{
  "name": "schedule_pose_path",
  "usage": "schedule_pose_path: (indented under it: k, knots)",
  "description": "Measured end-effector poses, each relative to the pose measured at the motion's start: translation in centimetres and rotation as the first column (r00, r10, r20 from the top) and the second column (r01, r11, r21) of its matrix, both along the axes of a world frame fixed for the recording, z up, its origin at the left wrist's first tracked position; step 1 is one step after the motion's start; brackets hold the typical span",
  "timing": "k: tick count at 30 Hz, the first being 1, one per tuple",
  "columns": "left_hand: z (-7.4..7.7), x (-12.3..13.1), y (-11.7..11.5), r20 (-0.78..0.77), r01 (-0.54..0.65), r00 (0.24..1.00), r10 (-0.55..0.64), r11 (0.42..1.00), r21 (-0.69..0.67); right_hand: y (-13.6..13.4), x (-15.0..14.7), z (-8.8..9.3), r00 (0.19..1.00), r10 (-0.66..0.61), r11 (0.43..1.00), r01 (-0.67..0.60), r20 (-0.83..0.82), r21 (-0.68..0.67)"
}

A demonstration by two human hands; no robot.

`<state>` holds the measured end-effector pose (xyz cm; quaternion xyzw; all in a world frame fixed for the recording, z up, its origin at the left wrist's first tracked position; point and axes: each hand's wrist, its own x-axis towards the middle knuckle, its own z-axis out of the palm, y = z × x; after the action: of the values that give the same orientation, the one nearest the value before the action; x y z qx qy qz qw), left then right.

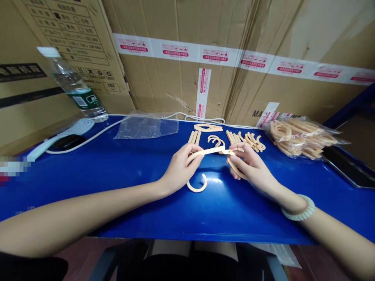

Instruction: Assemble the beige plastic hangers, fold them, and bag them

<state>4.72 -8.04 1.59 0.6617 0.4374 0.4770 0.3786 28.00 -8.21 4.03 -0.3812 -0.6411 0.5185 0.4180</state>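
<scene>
Above the blue table, my left hand (185, 164) pinches a beige plastic hanger arm (213, 150) that reaches to the right. My right hand (249, 166) is closed on a second curved hanger arm (238, 169), whose end meets the tip of the first one. Whether the two ends are joined I cannot tell. Just below my left hand shows a beige hanger hook (197, 190), its upper end hidden by the hand. Behind the hands lie loose hooks (216, 139), straight beige pieces (193, 137), more pieces (232, 136) and a folded hanger (208, 127).
Clear bags of beige parts (301, 136) lie at the right beside a dark phone (348, 168). An empty plastic bag (146, 127), a white cable (114, 124) and a water bottle (77, 88) are at the back left. Cardboard boxes (175, 89) line the rear edge.
</scene>
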Motion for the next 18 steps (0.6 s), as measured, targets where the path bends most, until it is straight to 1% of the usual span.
schedule_pose_path:
  k: [2, 4, 7, 8, 10, 12, 14, 16, 18]
  knots:
    - [0.0, -0.2, 0.1, -0.068, 0.006, 0.998, 0.0, 0.995, 0.099, 0.0, 0.1, 0.0, 0.996, 0.0, 1.0, -0.003, 0.093, 0.031]
    - [-0.1, -0.4, 0.2, -0.184, 0.053, 0.983, -0.011, 0.973, 0.224, 0.0, 0.3, 0.0, 0.984, 0.057, 0.998, -0.059, 0.167, 0.006]
    - [-0.4, -0.7, 0.3, -0.417, 0.178, 0.909, -0.007, 0.91, 0.373, -0.1, 0.3, 0.2, 0.96, 0.165, 0.985, -0.15, 0.225, -0.082]
    - [-0.6, -0.8, 0.4, -0.486, 0.218, 0.874, 0.013, 0.882, 0.417, -0.2, 0.3, 0.2, 0.953, 0.197, 0.978, -0.174, 0.232, -0.116]
    - [-0.9, -0.9, 0.3, -0.587, 0.283, 0.804, 0.091, 0.811, 0.513, -0.4, 0.2, 0.2, 0.94, 0.251, 0.961, -0.213, 0.231, -0.179]
    - [-1.1, -0.8, 0.3, -0.649, 0.341, 0.734, 0.202, 0.716, 0.609, -0.5, 0.1, 0.1, 0.928, 0.295, 0.942, -0.243, 0.226, -0.233]
    - [-1.1, -0.7, 0.2, -0.685, 0.403, 0.658, 0.312, 0.623, 0.67, -0.6, -0.1, 0.0, 0.919, 0.326, 0.926, -0.263, 0.222, -0.272]
    - [-1.0, -0.6, 0.2, -0.704, 0.447, 0.598, 0.384, 0.569, 0.69, -0.8, -0.2, 0.0, 0.914, 0.341, 0.919, -0.275, 0.219, -0.283]
    - [-0.7, -0.6, 0.1, -0.716, 0.471, 0.566, 0.409, 0.553, 0.688, -0.9, -0.4, 0.0, 0.915, 0.337, 0.922, -0.273, 0.223, -0.274]
